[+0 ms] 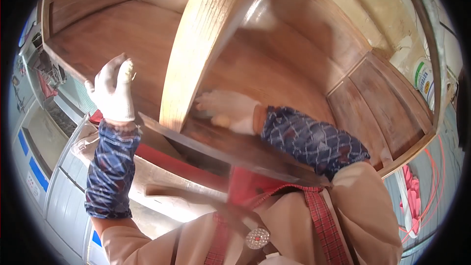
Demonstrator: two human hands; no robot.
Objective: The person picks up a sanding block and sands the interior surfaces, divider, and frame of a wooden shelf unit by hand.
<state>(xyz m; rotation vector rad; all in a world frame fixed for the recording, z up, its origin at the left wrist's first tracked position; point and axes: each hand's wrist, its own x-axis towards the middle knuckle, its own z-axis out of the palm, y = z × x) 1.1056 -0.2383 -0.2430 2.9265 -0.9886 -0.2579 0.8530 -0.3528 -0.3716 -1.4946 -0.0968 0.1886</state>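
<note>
A brown wooden cabinet (132, 34), its inside facing me, fills the upper view. My left hand (113, 88), in a white glove, is raised at the cabinet's near left edge. Its fingers are apart and nothing shows in them. My right hand (233, 111), also in a white glove, lies low over the wooden panel (274, 86), just right of a pale upright board (196, 44). Motion smears its fingers. A dark patch shows under the fingertips, too blurred to name. Blue patterned sleeve covers wrap both forearms.
The cabinet's near rail (221, 151) runs between my body and the panel. Slatted wood (378, 113) forms its right side. Beyond stands a white tub (423, 79). Pink cloth (413, 198) and an orange cord (434, 176) hang at the right.
</note>
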